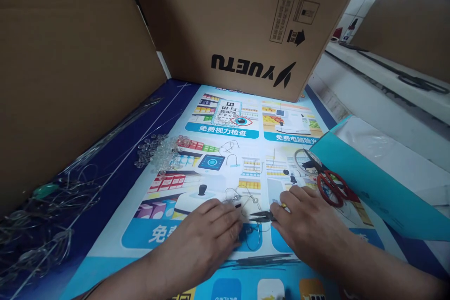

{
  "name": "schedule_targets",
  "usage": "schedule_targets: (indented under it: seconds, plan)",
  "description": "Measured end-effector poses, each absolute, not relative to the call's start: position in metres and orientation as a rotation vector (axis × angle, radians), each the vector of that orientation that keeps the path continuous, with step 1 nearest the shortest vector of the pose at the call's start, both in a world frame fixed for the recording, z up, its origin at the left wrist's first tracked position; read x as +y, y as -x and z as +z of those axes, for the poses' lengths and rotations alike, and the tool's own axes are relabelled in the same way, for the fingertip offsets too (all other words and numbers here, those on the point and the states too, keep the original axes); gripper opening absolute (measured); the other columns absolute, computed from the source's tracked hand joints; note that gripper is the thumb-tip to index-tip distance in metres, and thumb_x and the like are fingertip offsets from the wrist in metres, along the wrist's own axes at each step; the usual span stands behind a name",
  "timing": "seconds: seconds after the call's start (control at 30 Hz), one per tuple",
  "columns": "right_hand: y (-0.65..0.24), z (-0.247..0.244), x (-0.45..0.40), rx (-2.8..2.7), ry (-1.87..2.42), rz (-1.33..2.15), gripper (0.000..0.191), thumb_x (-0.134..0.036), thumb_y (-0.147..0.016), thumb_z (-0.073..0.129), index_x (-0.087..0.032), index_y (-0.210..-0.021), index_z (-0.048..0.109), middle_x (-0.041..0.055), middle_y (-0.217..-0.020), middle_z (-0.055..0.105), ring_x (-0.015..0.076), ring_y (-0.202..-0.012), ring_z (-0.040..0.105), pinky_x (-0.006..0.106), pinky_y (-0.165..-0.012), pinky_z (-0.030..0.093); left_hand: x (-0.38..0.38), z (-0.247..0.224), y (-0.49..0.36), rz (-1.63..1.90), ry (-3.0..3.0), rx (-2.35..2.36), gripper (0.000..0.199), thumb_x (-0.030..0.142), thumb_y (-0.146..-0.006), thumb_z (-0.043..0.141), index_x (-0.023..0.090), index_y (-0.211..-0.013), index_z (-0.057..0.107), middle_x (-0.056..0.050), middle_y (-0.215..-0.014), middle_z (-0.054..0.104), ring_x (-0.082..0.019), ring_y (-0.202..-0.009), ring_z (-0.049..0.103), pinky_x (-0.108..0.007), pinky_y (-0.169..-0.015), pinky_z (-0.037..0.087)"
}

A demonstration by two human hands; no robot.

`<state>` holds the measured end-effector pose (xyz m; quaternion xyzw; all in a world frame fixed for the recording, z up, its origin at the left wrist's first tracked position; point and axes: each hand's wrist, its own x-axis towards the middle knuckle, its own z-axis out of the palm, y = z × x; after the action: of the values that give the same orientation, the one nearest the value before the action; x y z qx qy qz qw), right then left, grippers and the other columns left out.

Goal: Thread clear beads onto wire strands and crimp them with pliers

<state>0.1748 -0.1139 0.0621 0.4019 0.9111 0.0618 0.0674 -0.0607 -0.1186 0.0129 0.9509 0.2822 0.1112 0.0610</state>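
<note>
My right hand is closed around a pair of pliers, whose dark, pointed jaws face left. My left hand has its fingers drawn together at a thin wire, close to the plier tips; the fingertips are partly hidden. Thin wire loops with small clear beads spread just beyond my left fingers. A heap of clear beads lies farther off to the left. Several bent wire pieces lie loose beyond my hands.
Red-handled scissors lie to the right, beside a teal box. Dark straight wires lie on the printed sheet in front of me. Tangled wire pieces cover the left side. Cardboard panels stand behind and to the left.
</note>
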Motion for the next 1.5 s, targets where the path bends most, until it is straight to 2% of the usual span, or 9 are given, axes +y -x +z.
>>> schedule_targets:
  seconds: [0.13,0.27,0.4,0.6,0.87,1.07,1.3,1.5]
  plan:
    - [-0.163,0.062,-0.115,2.710,-1.153,0.276,0.006,-0.017,-0.079,0.052,-0.017,-0.081,0.058,0.0072,-0.079,0.056,0.0218,-0.079,0.048,0.037,-0.072,0.034,-0.123,0.009,0.060,0.281,-2.963,0.809,0.031,0.017,-0.089,0.037,0.015,-0.117,0.051,-0.007,-0.121,0.056,-0.024,-0.111,0.049,-0.037,-0.092,0.040]
    - [-0.156,0.061,-0.117,2.683,-1.150,0.358,0.011,-0.011,-0.078,0.050,-0.017,-0.082,0.058,0.0079,-0.078,0.056,0.0221,-0.077,0.047,0.037,-0.071,0.033,-0.125,0.008,0.060,0.217,-2.976,0.771,0.030,0.017,-0.090,0.037,0.015,-0.117,0.051,-0.008,-0.119,0.057,-0.023,-0.106,0.052,-0.036,-0.089,0.044]
    - [-0.154,0.060,-0.116,2.646,-1.174,0.287,0.010,-0.020,-0.081,0.049,-0.018,-0.081,0.058,0.0080,-0.077,0.056,0.0228,-0.076,0.048,0.037,-0.069,0.033,-0.125,0.005,0.059,0.322,-2.979,0.753,0.028,0.018,-0.090,0.039,0.013,-0.114,0.052,-0.010,-0.113,0.059,-0.023,-0.101,0.054,-0.037,-0.085,0.047]
    - [-0.156,0.057,-0.109,2.592,-1.312,0.047,0.022,-0.030,-0.087,0.040,-0.019,-0.084,0.059,0.0080,-0.080,0.057,0.0219,-0.077,0.050,0.035,-0.068,0.033,-0.125,0.000,0.060,0.376,-2.955,0.766,0.028,0.017,-0.089,0.039,0.013,-0.113,0.053,-0.010,-0.110,0.060,-0.024,-0.101,0.054,-0.038,-0.084,0.048]
    - [-0.161,0.053,-0.092,2.603,-1.276,-0.254,0.029,-0.039,-0.087,0.038,-0.021,-0.081,0.061,0.0049,-0.079,0.061,0.0196,-0.076,0.055,0.030,-0.065,0.033,-0.125,-0.002,0.060,0.403,-2.931,0.749,0.026,0.016,-0.089,0.039,0.014,-0.111,0.053,-0.009,-0.108,0.060,-0.022,-0.097,0.055,-0.037,-0.081,0.049]
    - [-0.172,0.041,-0.082,2.621,-1.302,-0.460,0.032,-0.045,-0.086,0.040,-0.022,-0.079,0.062,0.0022,-0.079,0.064,0.0169,-0.075,0.057,0.025,-0.062,0.033,-0.124,-0.005,0.060,0.440,-2.930,0.735,0.027,0.016,-0.089,0.039,0.012,-0.113,0.052,-0.010,-0.112,0.059,-0.022,-0.100,0.053,-0.038,-0.084,0.048]
    - [-0.178,0.038,-0.078,2.668,-1.276,-0.601,0.027,-0.041,-0.087,0.042,-0.023,-0.082,0.062,-0.0001,-0.079,0.065,0.0150,-0.075,0.058,0.023,-0.063,0.034,-0.122,0.002,0.058,0.412,-2.900,0.750,0.025,0.014,-0.087,0.043,0.013,-0.110,0.053,-0.008,-0.102,0.061,-0.022,-0.091,0.056,-0.038,-0.078,0.051]
    - [-0.173,0.038,-0.094,2.672,-1.343,-0.411,0.027,-0.039,-0.087,0.042,-0.023,-0.100,0.060,0.0045,-0.086,0.064,0.0203,-0.082,0.057,0.028,-0.068,0.037,-0.122,0.000,0.056,0.495,-2.893,0.754,0.022,0.013,-0.088,0.043,0.012,-0.106,0.055,-0.008,-0.101,0.062,-0.020,-0.090,0.056,-0.038,-0.080,0.050]
